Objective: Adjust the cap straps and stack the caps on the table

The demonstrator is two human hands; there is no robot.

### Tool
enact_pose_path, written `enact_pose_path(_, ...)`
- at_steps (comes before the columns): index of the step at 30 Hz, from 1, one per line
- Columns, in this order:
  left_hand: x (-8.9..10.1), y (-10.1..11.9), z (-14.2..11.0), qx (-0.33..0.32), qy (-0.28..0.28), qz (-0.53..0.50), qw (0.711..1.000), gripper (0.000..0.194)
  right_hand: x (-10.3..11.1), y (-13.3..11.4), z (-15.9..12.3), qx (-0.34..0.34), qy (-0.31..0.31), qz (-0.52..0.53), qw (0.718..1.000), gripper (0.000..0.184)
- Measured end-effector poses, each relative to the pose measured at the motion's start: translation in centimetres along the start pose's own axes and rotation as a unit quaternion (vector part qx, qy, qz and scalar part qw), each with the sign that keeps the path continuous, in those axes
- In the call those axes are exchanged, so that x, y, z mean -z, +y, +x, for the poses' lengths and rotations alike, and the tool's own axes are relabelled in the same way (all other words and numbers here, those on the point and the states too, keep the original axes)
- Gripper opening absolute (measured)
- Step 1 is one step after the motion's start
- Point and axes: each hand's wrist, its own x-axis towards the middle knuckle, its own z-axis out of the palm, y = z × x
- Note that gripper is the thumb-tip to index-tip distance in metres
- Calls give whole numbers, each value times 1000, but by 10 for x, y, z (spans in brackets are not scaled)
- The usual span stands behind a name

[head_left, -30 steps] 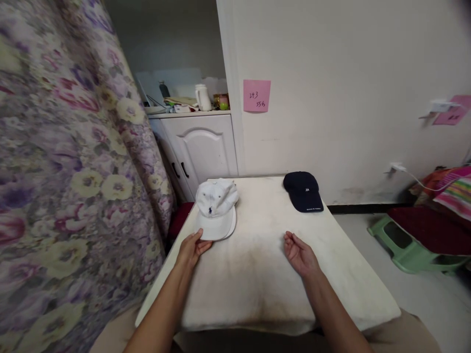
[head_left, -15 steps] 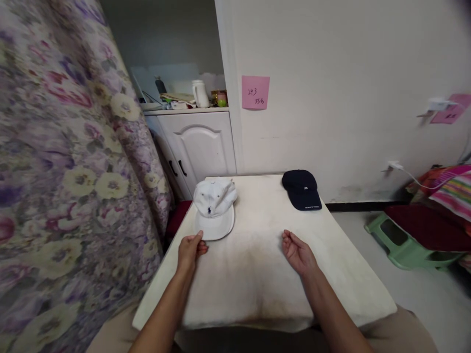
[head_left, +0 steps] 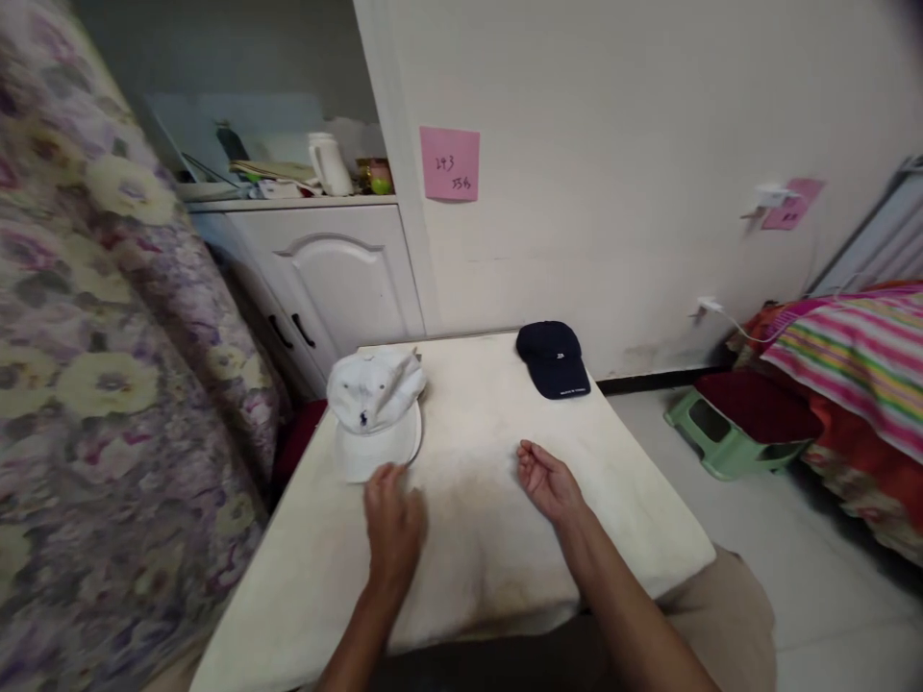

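Note:
A white cap [head_left: 375, 408] with a small dark logo lies on the left part of a white table [head_left: 468, 548], brim toward me. A navy cap [head_left: 554, 358] lies at the table's far right. My left hand [head_left: 393, 524] rests flat on the table just in front of the white cap's brim, fingers stretched out, holding nothing; it is a little blurred. My right hand [head_left: 546, 478] lies on the table's middle, palm up with fingers loosely curled and apart, nothing in it.
A floral curtain [head_left: 93, 365] hangs close on the left. Behind the table stand a white cabinet [head_left: 324, 279] with clutter on top and a wall with a pink note [head_left: 450, 163]. A green stool [head_left: 728, 437] and a striped bed [head_left: 858, 356] are at the right.
My left hand has let go of the white cap's brim and drawn back onto the table. The view has swung to the right. My right hand has stayed put.

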Motion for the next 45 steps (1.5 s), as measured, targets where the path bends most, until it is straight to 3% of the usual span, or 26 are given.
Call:
enact_pose_path(3,-25,18,-15,-49,-115,-23,992,33,-1,-2,2,9,19,-5,1000,14)
enact_pose_path(5,-32,23,-18,-61,-149,-30,986,29,0,-12,7,28,40,-5,999,16)
enact_pose_path(12,-29,15,-13,-91,-174,26,980,23,13,-88,44,161,142,2,977,19)
enact_pose_path(16,-29,11,-12,-94,-176,50,979,21,13,-110,67,191,172,-5,966,33)
enact_pose_path(24,-24,14,-11,-71,-187,59,978,19,11,-113,102,186,196,3,963,33)
enact_pose_path(32,-23,19,-10,-42,-188,53,980,17,9,-124,123,127,192,-5,973,32)
enact_pose_path(38,-23,20,-10,-40,-172,38,984,16,9,-114,112,126,140,-6,982,29)
enact_pose_path(42,-24,23,-9,-32,-167,29,985,17,0,-99,94,118,73,-12,990,5)
enact_pose_path(45,-23,25,-8,-15,-165,5,986,16,-7,-85,74,93,13,-30,995,18)
